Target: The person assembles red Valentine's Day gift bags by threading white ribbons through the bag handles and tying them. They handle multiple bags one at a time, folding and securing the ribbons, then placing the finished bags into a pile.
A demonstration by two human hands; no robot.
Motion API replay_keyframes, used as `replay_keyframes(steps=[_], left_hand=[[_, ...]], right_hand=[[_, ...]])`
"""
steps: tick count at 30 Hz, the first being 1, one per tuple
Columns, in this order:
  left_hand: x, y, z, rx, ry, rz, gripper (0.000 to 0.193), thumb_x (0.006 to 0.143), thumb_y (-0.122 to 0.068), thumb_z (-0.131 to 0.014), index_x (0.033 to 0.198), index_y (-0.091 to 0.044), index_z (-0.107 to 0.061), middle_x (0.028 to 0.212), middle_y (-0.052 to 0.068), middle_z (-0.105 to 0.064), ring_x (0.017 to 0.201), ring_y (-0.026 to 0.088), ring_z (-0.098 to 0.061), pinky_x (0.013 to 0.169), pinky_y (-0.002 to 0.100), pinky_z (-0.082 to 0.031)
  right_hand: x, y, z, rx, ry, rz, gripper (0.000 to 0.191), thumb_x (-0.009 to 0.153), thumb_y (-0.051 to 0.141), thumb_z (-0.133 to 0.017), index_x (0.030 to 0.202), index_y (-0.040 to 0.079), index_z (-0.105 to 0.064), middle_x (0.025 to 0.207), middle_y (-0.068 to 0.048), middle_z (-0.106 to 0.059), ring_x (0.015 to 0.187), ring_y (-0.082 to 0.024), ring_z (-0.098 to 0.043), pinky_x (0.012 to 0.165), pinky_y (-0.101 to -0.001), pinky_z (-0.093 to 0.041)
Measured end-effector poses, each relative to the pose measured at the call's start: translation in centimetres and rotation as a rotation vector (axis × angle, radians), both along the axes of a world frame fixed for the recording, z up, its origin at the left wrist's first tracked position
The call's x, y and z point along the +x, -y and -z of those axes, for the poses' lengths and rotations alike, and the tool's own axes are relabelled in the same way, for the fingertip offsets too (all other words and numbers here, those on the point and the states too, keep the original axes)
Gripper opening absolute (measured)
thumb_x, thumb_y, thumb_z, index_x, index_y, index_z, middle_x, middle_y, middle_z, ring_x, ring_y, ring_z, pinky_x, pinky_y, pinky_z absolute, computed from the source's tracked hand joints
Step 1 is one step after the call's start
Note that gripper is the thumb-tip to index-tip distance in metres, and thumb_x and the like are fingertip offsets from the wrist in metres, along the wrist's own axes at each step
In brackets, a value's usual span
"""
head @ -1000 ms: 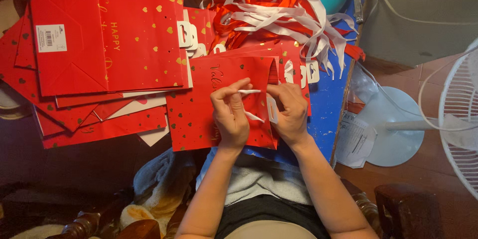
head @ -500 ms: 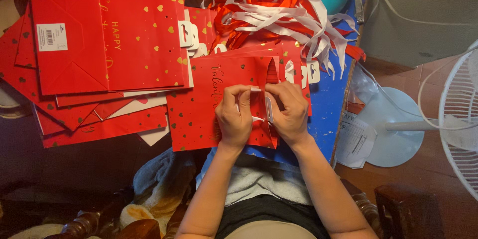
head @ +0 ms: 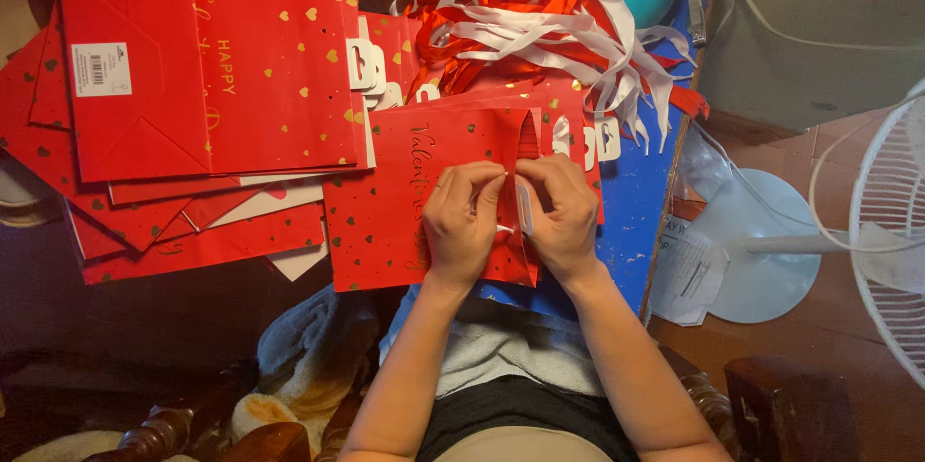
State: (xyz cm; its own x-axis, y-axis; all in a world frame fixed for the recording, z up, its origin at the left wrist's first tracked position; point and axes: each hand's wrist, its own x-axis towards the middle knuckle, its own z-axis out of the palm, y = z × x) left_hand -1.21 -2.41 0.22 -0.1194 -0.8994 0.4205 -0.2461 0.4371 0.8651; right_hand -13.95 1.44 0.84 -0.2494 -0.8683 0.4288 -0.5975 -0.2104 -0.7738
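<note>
Your left hand (head: 465, 226) and right hand (head: 562, 216) pinch a white ribbon (head: 523, 207) together, resting on the red bag (head: 385, 221). Just past your fingers lies a tangle of ribbons (head: 568, 19). A pile of red bags (head: 193, 96) sits left of your grip.

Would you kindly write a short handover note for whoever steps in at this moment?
Left hand and right hand: both pinch a white ribbon at the upper edge of a flat red gift bag on the blue table.
Done: a stack of flat red bags lies at left.
Left: this bag's ribbon is not yet finished; loose red and white ribbons lie behind.
</note>
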Motion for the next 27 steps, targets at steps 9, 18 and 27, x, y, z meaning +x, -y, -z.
replay_keyframes(steps=[9, 18, 27], left_hand=[[0.0, 0.0, -0.5, -0.042, 0.072, -0.002, 0.013, 0.095, -0.002, -0.07, 0.108, -0.004, -0.072, 0.098, 0.011, -0.072, 0.089, 0.027, -0.069, 0.079, 0.035, -0.055], [0.0, -0.1, 0.0, -0.007, 0.029, -0.022, 0.008, 0.099, -0.002, -0.066, 0.106, -0.004, -0.07, 0.095, 0.011, -0.073, 0.088, 0.027, -0.071, 0.078, 0.035, -0.056], [0.0, -0.4, 1.0, 0.047, -0.004, -0.077, 0.008, 0.103, -0.001, -0.062, 0.109, -0.005, -0.065, 0.095, 0.012, -0.075, 0.087, 0.026, -0.077, 0.074, 0.034, -0.059]], right_hand=[[-0.2, 0.1, 0.4, 0.027, 0.106, -0.018, 0.013, 0.095, 0.0, -0.07, 0.107, 0.0, -0.067, 0.103, -0.009, -0.059, 0.086, -0.016, -0.064, 0.07, -0.0258, -0.053], [0.0, 0.2, 0.2, 0.048, 0.071, 0.001, 0.012, 0.094, -0.002, -0.071, 0.106, 0.001, -0.07, 0.101, -0.008, -0.061, 0.083, -0.015, -0.065, 0.069, -0.0267, -0.052], [0.1, 0.2, 0.2, 0.096, 0.12, -0.01, 0.011, 0.095, -0.001, -0.07, 0.106, 0.001, -0.069, 0.101, -0.008, -0.06, 0.075, -0.013, -0.064, 0.064, -0.0257, -0.051]])
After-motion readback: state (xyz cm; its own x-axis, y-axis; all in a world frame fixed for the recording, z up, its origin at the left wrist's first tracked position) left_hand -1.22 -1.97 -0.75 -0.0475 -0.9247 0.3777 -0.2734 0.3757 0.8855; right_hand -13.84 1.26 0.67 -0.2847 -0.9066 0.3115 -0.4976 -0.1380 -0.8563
